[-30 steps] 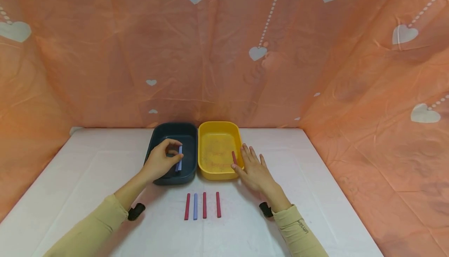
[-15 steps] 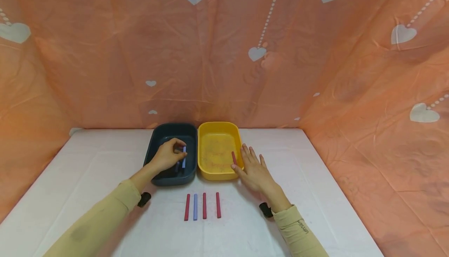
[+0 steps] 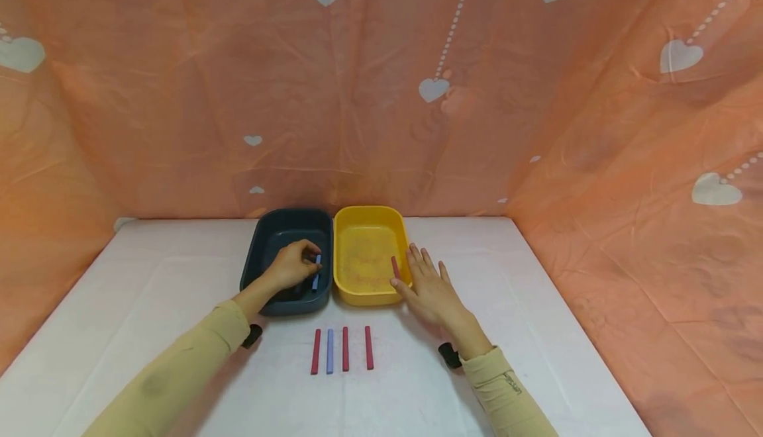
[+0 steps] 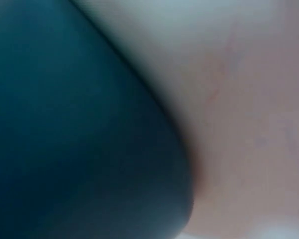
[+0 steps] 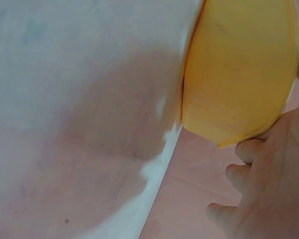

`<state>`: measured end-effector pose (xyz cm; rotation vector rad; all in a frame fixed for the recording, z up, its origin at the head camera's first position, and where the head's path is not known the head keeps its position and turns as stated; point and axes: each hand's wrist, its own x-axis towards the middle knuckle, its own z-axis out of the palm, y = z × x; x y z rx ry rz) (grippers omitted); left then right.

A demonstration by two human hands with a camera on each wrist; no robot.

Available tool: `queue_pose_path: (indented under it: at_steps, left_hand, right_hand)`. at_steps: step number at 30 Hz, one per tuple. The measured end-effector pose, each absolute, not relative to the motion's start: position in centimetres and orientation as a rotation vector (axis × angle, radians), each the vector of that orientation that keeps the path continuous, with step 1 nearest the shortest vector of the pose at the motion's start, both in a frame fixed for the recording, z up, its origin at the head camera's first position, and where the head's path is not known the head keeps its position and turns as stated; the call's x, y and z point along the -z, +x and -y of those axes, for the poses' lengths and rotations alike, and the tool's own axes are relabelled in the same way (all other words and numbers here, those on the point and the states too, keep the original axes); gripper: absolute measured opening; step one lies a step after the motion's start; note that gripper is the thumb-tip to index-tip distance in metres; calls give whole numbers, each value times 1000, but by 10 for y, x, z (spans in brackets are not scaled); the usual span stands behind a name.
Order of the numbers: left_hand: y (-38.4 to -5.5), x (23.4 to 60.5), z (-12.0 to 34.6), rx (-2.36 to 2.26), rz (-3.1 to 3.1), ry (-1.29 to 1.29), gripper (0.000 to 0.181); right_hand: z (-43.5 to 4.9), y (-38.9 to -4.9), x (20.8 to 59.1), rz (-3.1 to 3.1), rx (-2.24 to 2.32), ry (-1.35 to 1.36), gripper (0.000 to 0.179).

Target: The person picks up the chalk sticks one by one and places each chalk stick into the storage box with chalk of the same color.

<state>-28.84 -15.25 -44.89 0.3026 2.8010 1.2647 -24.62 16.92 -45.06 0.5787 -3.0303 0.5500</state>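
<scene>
Over the right half of the dark blue tray (image 3: 253, 255), my left hand (image 3: 289, 265) pinches a lavender chalk stick (image 3: 316, 283) between thumb and fingers. The stick points down toward the tray floor. My right hand (image 3: 434, 294) lies with fingers spread at the right rim of the yellow tray (image 3: 363, 251), its thumb reaching over the edge. Inside that tray a red chalk stick (image 3: 395, 266) leans by the right wall, close to the thumb. In the right wrist view, fingers (image 5: 239, 177) show beside the yellow tray's wall. Only the dark tray's blurred outside fills the left wrist view.
In front of the trays, a row lies on the white table (image 3: 453, 404): a red chalk (image 3: 316, 352), a lavender chalk (image 3: 330, 352), and two more red sticks, the rightmost red chalk (image 3: 369, 347) slightly apart. An orange curtain (image 3: 381, 126) with hearts stands behind the trays.
My left hand has shifted right within the dark tray, carrying the lavender chalk toward its right wall and slightly lower. My right hand stays at the yellow tray.
</scene>
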Motion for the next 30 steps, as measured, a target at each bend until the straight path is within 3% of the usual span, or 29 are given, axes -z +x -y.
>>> queue_pose_path:
  at_steps: [30]
  left_hand:
    - [-297,460,145,-936,-2955,408,28]
  right_hand:
    - [-168,-246,450,3048,-533,568,83]
